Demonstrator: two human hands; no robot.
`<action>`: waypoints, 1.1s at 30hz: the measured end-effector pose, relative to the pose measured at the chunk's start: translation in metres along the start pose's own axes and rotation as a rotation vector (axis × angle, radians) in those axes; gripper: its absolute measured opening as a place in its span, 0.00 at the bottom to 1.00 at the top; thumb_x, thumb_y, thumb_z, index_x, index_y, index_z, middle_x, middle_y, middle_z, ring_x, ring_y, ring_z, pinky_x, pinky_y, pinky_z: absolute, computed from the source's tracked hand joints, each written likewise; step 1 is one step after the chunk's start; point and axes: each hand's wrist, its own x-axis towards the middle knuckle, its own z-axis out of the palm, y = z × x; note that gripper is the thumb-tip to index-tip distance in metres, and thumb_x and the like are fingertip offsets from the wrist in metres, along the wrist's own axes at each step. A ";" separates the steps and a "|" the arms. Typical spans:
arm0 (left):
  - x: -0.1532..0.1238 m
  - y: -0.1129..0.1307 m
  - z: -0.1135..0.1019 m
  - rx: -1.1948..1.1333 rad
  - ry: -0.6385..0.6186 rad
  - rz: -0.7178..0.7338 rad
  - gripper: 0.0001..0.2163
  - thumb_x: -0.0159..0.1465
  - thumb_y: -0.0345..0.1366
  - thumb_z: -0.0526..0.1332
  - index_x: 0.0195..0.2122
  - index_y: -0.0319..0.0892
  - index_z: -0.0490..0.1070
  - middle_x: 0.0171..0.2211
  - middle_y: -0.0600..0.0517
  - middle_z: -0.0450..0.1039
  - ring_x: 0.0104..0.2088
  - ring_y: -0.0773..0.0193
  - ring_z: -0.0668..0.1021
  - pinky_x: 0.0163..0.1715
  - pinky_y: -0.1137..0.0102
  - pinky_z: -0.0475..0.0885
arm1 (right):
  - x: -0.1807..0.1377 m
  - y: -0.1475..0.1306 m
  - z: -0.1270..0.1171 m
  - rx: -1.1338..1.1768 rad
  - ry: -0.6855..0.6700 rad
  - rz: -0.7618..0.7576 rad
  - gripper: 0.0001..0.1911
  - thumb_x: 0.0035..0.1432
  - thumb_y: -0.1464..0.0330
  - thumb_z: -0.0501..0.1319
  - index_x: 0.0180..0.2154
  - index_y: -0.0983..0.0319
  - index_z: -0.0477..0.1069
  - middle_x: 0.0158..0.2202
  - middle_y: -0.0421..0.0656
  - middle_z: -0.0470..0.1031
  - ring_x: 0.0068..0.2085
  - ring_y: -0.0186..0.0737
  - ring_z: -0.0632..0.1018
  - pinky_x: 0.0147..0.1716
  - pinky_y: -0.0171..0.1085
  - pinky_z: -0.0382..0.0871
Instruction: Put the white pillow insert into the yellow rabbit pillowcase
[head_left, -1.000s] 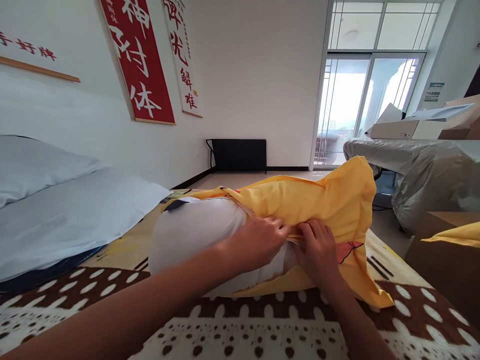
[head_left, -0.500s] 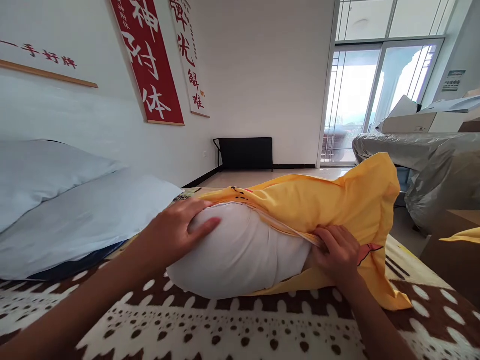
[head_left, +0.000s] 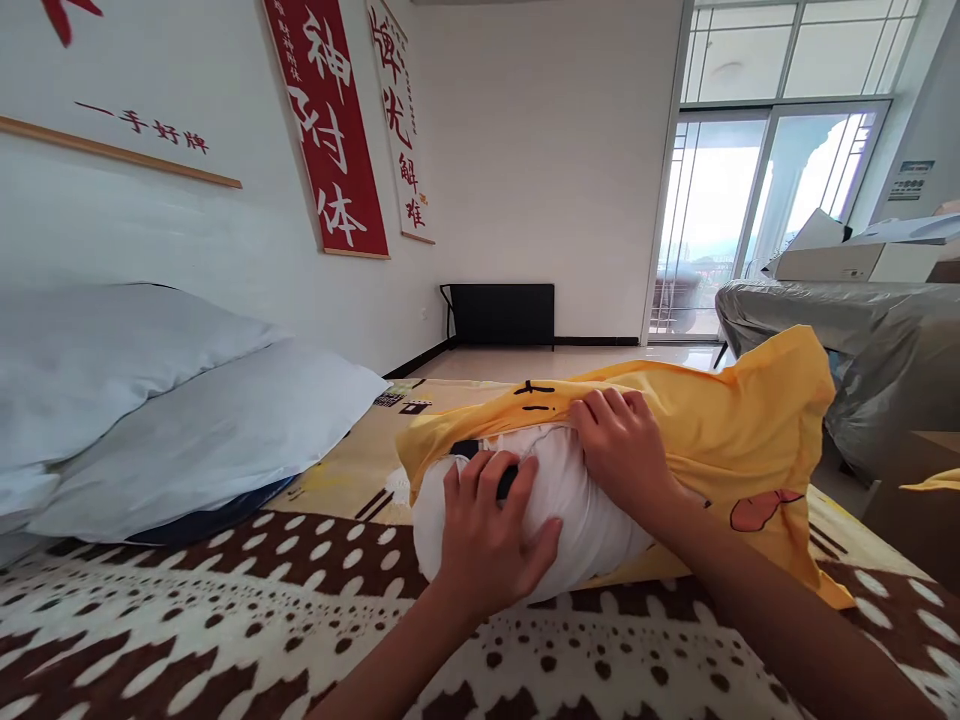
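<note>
A white pillow (head_left: 540, 510) lies partly inside a yellow pillowcase (head_left: 720, 400) that has black marks and a pinkish-red print. My left hand (head_left: 491, 535) rests on the bare near end of the pillow, fingers bent and spread apart, thumb held off from them. Dark patches show on the pillow around its fingertips; I cannot make out what they are. My right hand (head_left: 622, 450) is closed on the edge of the pillowcase opening, above the pillow. The case drapes over the far side, and its right end lies loose and flattened.
A brown and cream patterned blanket (head_left: 300, 620) covers the bed under everything. White pillows (head_left: 210, 430) are stacked at the left against the wall. A plastic-covered piece of furniture (head_left: 862, 320) with boxes on top stands at the right, near a glass door (head_left: 750, 220).
My left hand has moved right from the pillow's left end onto its middle. My right hand has shifted left and up along the case opening. The pillowcase edge now reaches further left over the pillow.
</note>
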 end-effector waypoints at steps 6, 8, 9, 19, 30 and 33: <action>-0.001 0.017 0.006 0.187 -0.146 0.033 0.24 0.63 0.44 0.52 0.55 0.32 0.64 0.53 0.33 0.67 0.55 0.35 0.65 0.48 0.41 0.57 | 0.046 -0.022 -0.005 0.203 -0.242 0.114 0.08 0.55 0.77 0.54 0.35 0.62 0.68 0.34 0.45 0.74 0.36 0.41 0.73 0.30 0.37 0.53; 0.000 0.020 0.012 0.207 -0.178 0.036 0.23 0.64 0.45 0.51 0.53 0.33 0.67 0.53 0.33 0.68 0.56 0.34 0.64 0.49 0.41 0.57 | 0.054 -0.035 -0.009 0.252 -0.282 0.098 0.05 0.55 0.75 0.54 0.33 0.61 0.67 0.33 0.43 0.74 0.33 0.40 0.73 0.27 0.37 0.50; 0.001 0.019 0.017 0.208 -0.189 0.027 0.22 0.64 0.44 0.51 0.52 0.33 0.68 0.52 0.33 0.69 0.56 0.33 0.64 0.50 0.41 0.56 | 0.057 -0.041 -0.011 0.262 -0.301 0.079 0.05 0.55 0.74 0.54 0.33 0.61 0.66 0.32 0.42 0.74 0.32 0.39 0.73 0.26 0.37 0.48; 0.033 -0.017 0.071 0.091 -0.321 -0.157 0.20 0.65 0.43 0.50 0.52 0.36 0.69 0.49 0.38 0.72 0.49 0.43 0.71 0.48 0.50 0.66 | 0.062 -0.032 -0.012 0.154 -0.319 0.050 0.08 0.55 0.77 0.50 0.33 0.61 0.66 0.28 0.44 0.74 0.30 0.39 0.74 0.25 0.37 0.44; -0.005 -0.004 0.058 0.178 -0.224 -0.064 0.26 0.65 0.47 0.52 0.62 0.45 0.59 0.63 0.39 0.57 0.64 0.37 0.56 0.60 0.40 0.49 | 0.073 -0.015 0.000 0.439 -0.353 -0.019 0.19 0.50 0.77 0.53 0.43 0.60 0.72 0.30 0.42 0.77 0.32 0.38 0.73 0.30 0.33 0.54; 0.009 -0.016 0.073 0.134 -0.311 -0.091 0.23 0.65 0.46 0.52 0.57 0.41 0.66 0.56 0.37 0.67 0.59 0.37 0.65 0.57 0.40 0.55 | 0.067 -0.031 -0.008 0.511 -0.356 -0.038 0.19 0.48 0.77 0.52 0.41 0.60 0.73 0.28 0.41 0.75 0.30 0.35 0.71 0.28 0.32 0.54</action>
